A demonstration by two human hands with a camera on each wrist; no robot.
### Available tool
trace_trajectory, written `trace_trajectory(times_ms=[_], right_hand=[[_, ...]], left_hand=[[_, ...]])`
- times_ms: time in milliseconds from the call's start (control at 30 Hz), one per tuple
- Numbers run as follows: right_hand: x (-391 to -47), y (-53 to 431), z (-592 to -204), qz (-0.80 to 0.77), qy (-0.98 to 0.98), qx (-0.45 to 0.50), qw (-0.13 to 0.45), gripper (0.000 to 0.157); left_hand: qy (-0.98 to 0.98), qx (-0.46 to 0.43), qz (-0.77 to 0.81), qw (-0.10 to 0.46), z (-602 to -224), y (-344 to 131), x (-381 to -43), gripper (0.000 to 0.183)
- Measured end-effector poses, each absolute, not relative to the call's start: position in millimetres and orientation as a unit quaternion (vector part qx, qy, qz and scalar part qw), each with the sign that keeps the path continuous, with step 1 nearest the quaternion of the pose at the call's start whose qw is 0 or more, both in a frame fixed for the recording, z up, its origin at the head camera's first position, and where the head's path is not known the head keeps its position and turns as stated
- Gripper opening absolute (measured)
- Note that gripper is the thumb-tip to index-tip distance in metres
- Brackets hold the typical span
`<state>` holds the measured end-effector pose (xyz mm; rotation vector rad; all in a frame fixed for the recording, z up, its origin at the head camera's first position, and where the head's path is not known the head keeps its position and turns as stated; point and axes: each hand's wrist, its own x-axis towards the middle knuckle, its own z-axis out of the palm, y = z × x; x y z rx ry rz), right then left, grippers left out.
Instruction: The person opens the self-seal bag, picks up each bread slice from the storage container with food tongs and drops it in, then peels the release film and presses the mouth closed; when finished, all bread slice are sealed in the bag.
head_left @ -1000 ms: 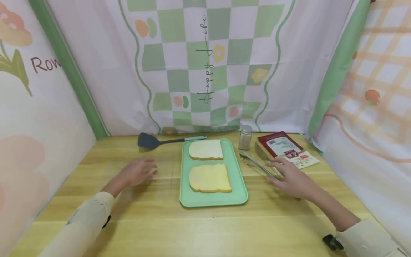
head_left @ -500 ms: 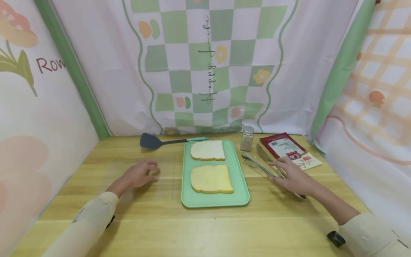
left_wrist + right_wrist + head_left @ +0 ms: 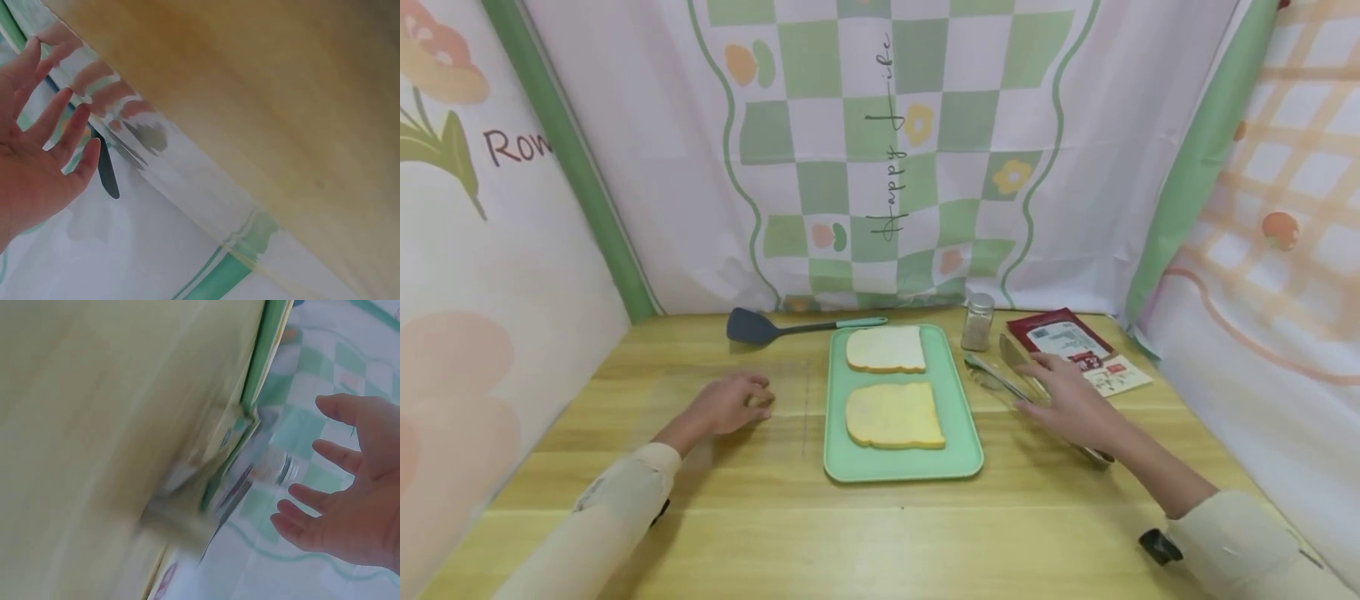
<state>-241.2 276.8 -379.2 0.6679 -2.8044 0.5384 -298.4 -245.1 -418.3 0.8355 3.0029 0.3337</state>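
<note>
My left hand [image 3: 726, 404] hovers low at the left of the table, its fingers loosely bent and holding nothing; in the left wrist view its fingers [image 3: 75, 128] are spread. My right hand [image 3: 1075, 404] is over the metal tongs [image 3: 1000, 379], hiding their middle part. The right wrist view shows the hand [image 3: 356, 494] with spread fingers and a gap between it and the blurred tongs [image 3: 181, 515]. Between the hands lies a green tray [image 3: 902, 468] bearing a pale bread slice [image 3: 886, 348] at the back and a yellower bread slice [image 3: 893, 415] in front.
A dark spatula [image 3: 752, 327] with a light green handle lies behind the tray, along the curtain [image 3: 820, 192]. At the back right stand a glass shaker jar [image 3: 977, 323] and a red and cream packet [image 3: 1123, 375]. A faint clear sheet [image 3: 786, 417] lies left of the tray.
My right hand has shifted slightly left and away from me above the tongs. The left hand stays nearly in place. The bread and tray have not moved on the table.
</note>
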Motion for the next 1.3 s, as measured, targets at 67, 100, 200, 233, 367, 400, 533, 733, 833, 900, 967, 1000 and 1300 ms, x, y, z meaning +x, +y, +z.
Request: trace_trajectory(times_ms=[67,100,200,233,367,400,533,733,833,900,967,1000,1300], right_hand=[[-244.5,265.0,-378.1,0.191,-0.948,0.234,0.098,0.051],[-246.7,258.6,-378.1,0.192,-0.947,0.240,0.096,0.051],[-252.9,235.2,-377.1,0.201,-0.941,0.257,0.087,0.050],[-255.1,226.2,-376.4,0.200,-0.940,0.265,0.082,0.050],[-263.1,186.8,-374.8,0.188,-0.931,0.305,0.067,0.045],[-264.8,176.6,-374.5,0.182,-0.928,0.317,0.065,0.044],[-272.4,136.7,-376.8,0.160,-0.917,0.361,0.057,0.039],[-283.8,93.3,-381.9,0.146,-0.907,0.394,0.031,0.035],[-289.3,79.2,-380.7,0.128,-0.900,0.416,0.017,0.035],[-293.7,69.3,-379.5,0.113,-0.896,0.429,0.005,0.033],[-297.4,58.7,-377.7,0.100,-0.895,0.435,-0.006,0.032],[-299.3,53.2,-377.1,0.095,-0.894,0.437,-0.011,0.032],[-316.2,13.7,-389.0,0.018,-0.894,0.443,-0.065,0.034]], left_hand=[[0.958,0.267,0.105,0.003,-418.4,-245.7,-298.7,0.033],[0.958,0.268,0.105,0.001,-418.4,-245.8,-299.1,0.032],[0.956,0.273,0.107,-0.006,-418.2,-245.5,-299.8,0.030],[0.955,0.275,0.108,-0.008,-418.0,-245.2,-300.0,0.029],[0.954,0.279,0.108,-0.013,-418.2,-243.5,-301.7,0.028],[0.954,0.279,0.108,-0.013,-418.2,-242.9,-302.2,0.028],[0.959,0.265,0.101,-0.010,-418.4,-242.1,-303.9,0.026],[0.962,0.251,0.103,-0.010,-419.1,-242.3,-304.8,0.022],[0.960,0.256,0.107,-0.022,-419.2,-241.7,-304.6,0.020],[0.959,0.261,0.110,-0.029,-419.5,-241.2,-305.2,0.019],[0.957,0.264,0.112,-0.033,-419.8,-240.8,-305.6,0.018],[0.957,0.264,0.114,-0.034,-419.8,-240.6,-305.7,0.018],[0.958,0.263,0.112,-0.020,-420.0,-238.7,-312.0,0.024]])
